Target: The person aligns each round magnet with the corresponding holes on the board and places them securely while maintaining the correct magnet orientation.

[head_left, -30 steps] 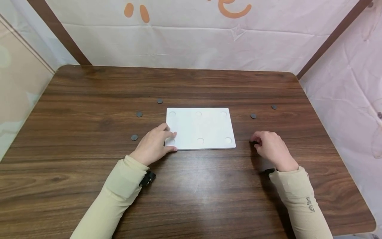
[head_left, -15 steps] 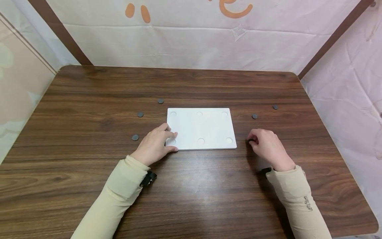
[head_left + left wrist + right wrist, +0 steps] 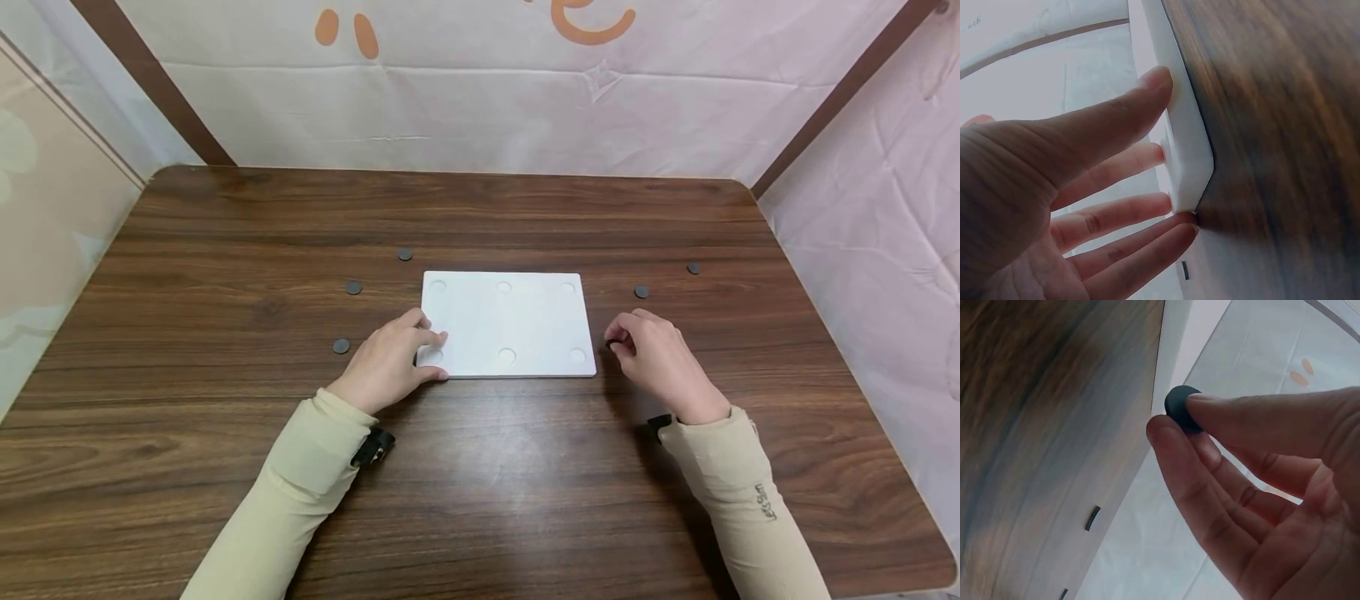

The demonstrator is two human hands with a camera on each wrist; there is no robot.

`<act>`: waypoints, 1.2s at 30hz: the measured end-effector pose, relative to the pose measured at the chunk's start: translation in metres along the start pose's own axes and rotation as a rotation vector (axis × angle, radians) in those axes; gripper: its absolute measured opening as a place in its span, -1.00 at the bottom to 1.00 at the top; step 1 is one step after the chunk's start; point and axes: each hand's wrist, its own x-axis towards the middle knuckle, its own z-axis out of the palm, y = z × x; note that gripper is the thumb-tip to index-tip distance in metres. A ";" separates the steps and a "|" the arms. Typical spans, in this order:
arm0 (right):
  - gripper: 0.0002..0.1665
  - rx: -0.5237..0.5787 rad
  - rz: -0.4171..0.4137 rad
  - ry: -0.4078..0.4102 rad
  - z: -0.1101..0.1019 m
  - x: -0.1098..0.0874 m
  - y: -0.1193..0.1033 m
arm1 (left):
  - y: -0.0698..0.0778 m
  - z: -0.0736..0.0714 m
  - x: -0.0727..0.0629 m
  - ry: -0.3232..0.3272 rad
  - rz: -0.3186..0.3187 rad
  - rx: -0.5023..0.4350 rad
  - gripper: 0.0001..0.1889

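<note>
Your left hand [image 3: 390, 360] rests on the left end of the white board [image 3: 510, 323], its fingers nearly straight and spread apart. Your thumb presses the near edge by the corner, while your fingertips touch the left side and the top. You hold nothing else in it.

Your right hand [image 3: 662, 365] pinches a small dark disc [image 3: 1179, 407] between thumb and forefinger, the other fingers bent behind. That disc is just beside the right side of the board, apart from it, level with its nearer half.

The board lies flat on the brown table [image 3: 480, 508], in front of you and between your hands. It has six round recesses, three along the far edge and three along the near one; your left hand partly covers the near left one.

Five more discs lie flat on the table. To the left are a near disc [image 3: 341, 346], close to your left hand, a middle disc [image 3: 354, 287] and a far disc [image 3: 405, 254]. Beyond your right hand lie an inner disc [image 3: 641, 292] and, farther right, an outer disc [image 3: 693, 268].
</note>
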 end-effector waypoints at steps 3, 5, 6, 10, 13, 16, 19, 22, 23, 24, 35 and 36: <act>-0.90 0.008 -0.009 -0.007 0.002 0.001 -0.002 | 0.000 0.000 -0.001 -0.009 -0.009 0.002 -0.50; -0.90 0.013 -0.018 -0.010 0.003 0.002 -0.004 | 0.000 0.000 -0.001 -0.014 -0.013 0.005 -0.50; -0.89 0.017 -0.021 -0.012 0.004 0.002 -0.005 | 0.001 0.000 -0.001 -0.015 -0.015 0.006 -0.51; -0.88 0.036 -0.046 -0.011 0.007 0.005 -0.009 | 0.002 0.000 -0.002 -0.017 -0.019 0.013 -0.53; -0.83 0.056 -0.067 -0.021 0.010 0.009 -0.015 | 0.002 0.000 -0.002 -0.015 -0.024 0.019 -0.55; -0.79 0.074 -0.091 -0.039 0.012 0.012 -0.021 | 0.002 0.000 -0.002 -0.013 -0.031 0.023 -0.58; -0.80 0.091 -0.117 -0.051 0.016 0.015 -0.028 | 0.003 0.001 -0.002 -0.013 -0.038 0.021 -0.58; -0.80 0.106 -0.141 -0.059 0.019 0.018 -0.034 | 0.003 0.001 -0.002 -0.012 -0.040 0.015 -0.55; -0.80 0.113 -0.149 -0.063 0.020 0.019 -0.036 | 0.003 0.001 -0.003 -0.012 -0.040 0.013 -0.53; -0.80 0.117 -0.155 -0.068 0.021 0.020 -0.038 | 0.003 0.001 -0.003 -0.011 -0.039 0.011 -0.52; -0.81 0.166 -0.211 -0.095 0.031 0.024 -0.052 | 0.009 0.001 -0.003 0.012 -0.031 -0.004 -0.52; -0.81 0.166 -0.213 -0.096 0.032 0.024 -0.054 | 0.009 0.001 -0.003 0.013 -0.032 -0.003 -0.52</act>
